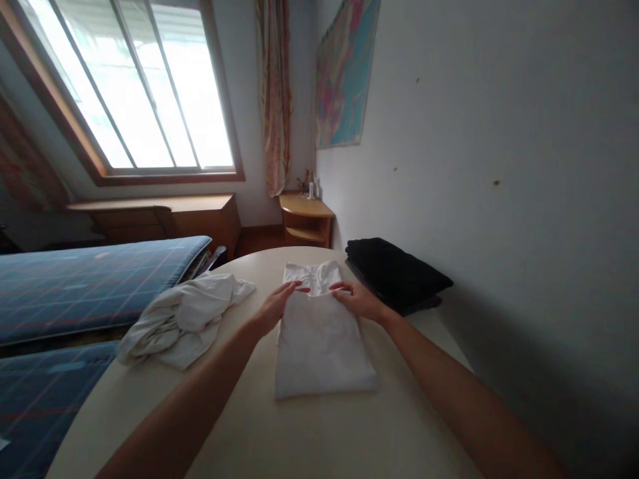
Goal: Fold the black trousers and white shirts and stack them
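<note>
A white shirt (324,352) lies folded into a narrow, long shape on the table, its neckline toward the far side. At the left end of the neckline, my left hand (275,307) holds the cloth between its fingers. Opposite it, my right hand (360,301) grips the right end of the neckline in the same way. Beyond the fingers, a wrinkled upper part of the shirt lies flat toward the far edge. Parts of the fingertips are hidden in the cloth.
A crumpled off-white garment (184,319) lies on the round cream table (239,432) at the left. Dark folded clothes (394,273) are stacked at the right by the wall (524,233). A blue plaid mattress (100,279) borders the table's left side. A corner shelf (307,207) stands behind.
</note>
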Available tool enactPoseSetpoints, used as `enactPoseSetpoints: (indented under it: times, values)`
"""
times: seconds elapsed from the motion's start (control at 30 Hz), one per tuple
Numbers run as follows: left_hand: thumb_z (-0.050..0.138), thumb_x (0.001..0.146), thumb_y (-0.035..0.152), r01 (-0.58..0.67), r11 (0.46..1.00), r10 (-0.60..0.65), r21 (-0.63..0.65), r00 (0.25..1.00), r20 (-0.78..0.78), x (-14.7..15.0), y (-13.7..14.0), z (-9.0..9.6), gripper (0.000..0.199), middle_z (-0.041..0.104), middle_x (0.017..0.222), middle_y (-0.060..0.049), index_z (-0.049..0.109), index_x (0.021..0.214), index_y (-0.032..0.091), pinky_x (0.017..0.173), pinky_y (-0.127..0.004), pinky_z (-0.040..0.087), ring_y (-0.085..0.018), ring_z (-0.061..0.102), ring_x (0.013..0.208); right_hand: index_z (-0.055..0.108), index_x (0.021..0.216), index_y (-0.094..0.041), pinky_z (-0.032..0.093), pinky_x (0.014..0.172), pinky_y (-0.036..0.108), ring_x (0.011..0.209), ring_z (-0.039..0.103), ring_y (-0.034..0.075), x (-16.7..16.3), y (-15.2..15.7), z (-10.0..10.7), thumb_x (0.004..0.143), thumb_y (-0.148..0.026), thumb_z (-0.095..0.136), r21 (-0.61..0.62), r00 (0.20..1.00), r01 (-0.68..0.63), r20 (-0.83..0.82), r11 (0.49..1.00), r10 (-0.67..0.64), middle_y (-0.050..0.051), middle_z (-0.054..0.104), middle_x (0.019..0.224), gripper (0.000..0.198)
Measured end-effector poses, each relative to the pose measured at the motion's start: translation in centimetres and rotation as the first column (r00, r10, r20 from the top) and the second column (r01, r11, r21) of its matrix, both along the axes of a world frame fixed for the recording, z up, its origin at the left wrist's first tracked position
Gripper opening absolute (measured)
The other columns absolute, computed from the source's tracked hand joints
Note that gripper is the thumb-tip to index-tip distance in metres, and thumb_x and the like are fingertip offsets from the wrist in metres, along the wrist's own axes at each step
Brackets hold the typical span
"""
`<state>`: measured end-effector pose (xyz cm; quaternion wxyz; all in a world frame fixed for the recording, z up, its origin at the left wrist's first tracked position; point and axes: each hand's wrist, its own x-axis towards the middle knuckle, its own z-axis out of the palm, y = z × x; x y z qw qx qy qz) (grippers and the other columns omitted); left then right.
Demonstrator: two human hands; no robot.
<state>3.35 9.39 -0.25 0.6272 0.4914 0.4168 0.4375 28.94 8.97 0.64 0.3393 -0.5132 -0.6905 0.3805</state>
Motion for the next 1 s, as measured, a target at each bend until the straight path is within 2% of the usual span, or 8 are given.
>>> enactPoseSetpoints:
  times: [0.1, 0.23, 0.33, 0.4, 0.5, 0.8, 0.9, 1.0]
  values:
    - [0.065, 0.085, 0.049, -0.067, 0.983, 0.091, 0.174, 0.986, -0.138, -0.3, -0.1, -0.7, 0.056, 0.061, 0.136, -0.015, 0.056, 0.130, 0.018, 0.087, -0.033, 0.052, -0.025, 0.064, 0.112, 0.061, 0.126, -0.018, 0.055, 0.081, 0.036, 0.101, 0.066, 0.024, 0.1, -0.1, -1.1, 0.083, -0.034, 0.065, 0.001, 0.999, 0.037, -0.002, 0.999, -0.037, 0.013, 0.067, 0.122, 0.047]
    - [0.065, 0.085, 0.032, -0.067, 0.872, 0.246, 0.486, 0.917, -0.315, -1.4, -3.0, -0.8, 0.043, 0.052, 0.144, -0.014, 0.058, 0.125, 0.018, 0.114, -0.041, 0.032, -0.026, 0.045, 0.136, 0.061, 0.126, -0.019, 0.038, 0.110, 0.047, 0.127, 0.053, 0.028, 0.4, -3.1, -0.7, 0.082, -0.031, 0.066, 0.226, 0.991, 0.006, 0.125, 0.974, -0.036, 0.013, 0.058, 0.135, 0.046]
    - [0.058, 0.090, 0.027, 0.290, 0.683, 0.202, 0.670, 0.807, -0.555, -2.7, -7.2, -0.2, 0.023, 0.058, 0.134, -0.010, 0.061, 0.112, 0.022, 0.110, -0.040, 0.037, -0.022, 0.052, 0.126, 0.064, 0.118, -0.021, 0.035, 0.112, 0.045, 0.128, 0.051, 0.026, 0.4, -7.5, 0.4, 0.086, -0.035, 0.065, 0.312, 0.951, -0.197, 0.292, 0.929, 0.103, 0.012, 0.059, 0.134, 0.035]
    - [0.066, 0.086, 0.029, 0.569, 0.550, 0.089, 0.611, 0.688, -0.720, -3.4, -10.1, 0.0, 0.026, 0.062, 0.128, -0.008, 0.060, 0.111, 0.024, 0.104, -0.038, 0.042, -0.022, 0.057, 0.117, 0.065, 0.113, -0.022, 0.040, 0.107, 0.043, 0.122, 0.054, 0.026, 0.3, -10.7, 0.7, 0.082, -0.035, 0.071, 0.289, 0.890, -0.333, 0.411, 0.898, 0.197, 0.011, 0.061, 0.130, 0.033]
    - [0.074, 0.080, 0.035, 0.742, 0.406, 0.104, 0.533, 0.543, -0.834, -4.1, -12.8, -0.5, 0.039, 0.064, 0.124, -0.006, 0.057, 0.114, 0.024, 0.099, -0.038, 0.045, -0.023, 0.059, 0.110, 0.065, 0.109, -0.022, 0.042, 0.101, 0.044, 0.113, 0.057, 0.027, 0.0, -14.3, 0.5, 0.072, -0.030, 0.079, 0.278, 0.801, -0.439, 0.552, 0.854, 0.232, 0.009, 0.064, 0.120, 0.041]
    - [0.052, 0.094, 0.016, 0.800, 0.270, 0.453, 0.536, 0.386, -0.804, -4.2, -13.8, -1.3, 0.008, 0.067, 0.090, -0.003, 0.058, 0.094, 0.020, 0.065, -0.027, 0.046, -0.018, 0.062, 0.078, 0.067, 0.100, -0.018, 0.045, 0.080, 0.033, 0.086, 0.062, 0.021, -0.5, -16.3, -0.4, 0.097, -0.015, 0.048, 0.331, 0.648, -0.508, 0.755, 0.795, 0.100, 0.007, 0.069, 0.092, 0.020]
    - [0.055, 0.091, 0.015, 0.812, 0.321, 0.356, 0.487, 0.372, -0.857, -4.1, -15.4, 0.0, 0.008, 0.067, 0.087, -0.001, 0.059, 0.091, 0.021, 0.065, -0.027, 0.045, -0.017, 0.062, 0.076, 0.067, 0.093, -0.019, 0.043, 0.073, 0.030, 0.080, 0.062, 0.019, -0.5, -17.7, 0.4, 0.095, -0.016, 0.050, 0.286, 0.638, -0.539, 0.753, 0.792, 0.162, 0.005, 0.069, 0.086, 0.017]
    - [0.065, 0.082, 0.015, 0.850, 0.378, 0.089, 0.366, 0.360, -0.929, -4.0, -17.8, 1.5, 0.013, 0.068, 0.085, 0.003, 0.061, 0.090, 0.024, 0.064, -0.024, 0.043, -0.014, 0.063, 0.074, 0.066, 0.090, -0.021, 0.041, 0.068, 0.026, 0.077, 0.063, 0.017, -0.5, -20.2, 1.6, 0.082, -0.013, 0.062, 0.174, 0.637, -0.593, 0.698, 0.786, 0.327, 0.001, 0.069, 0.083, 0.012]
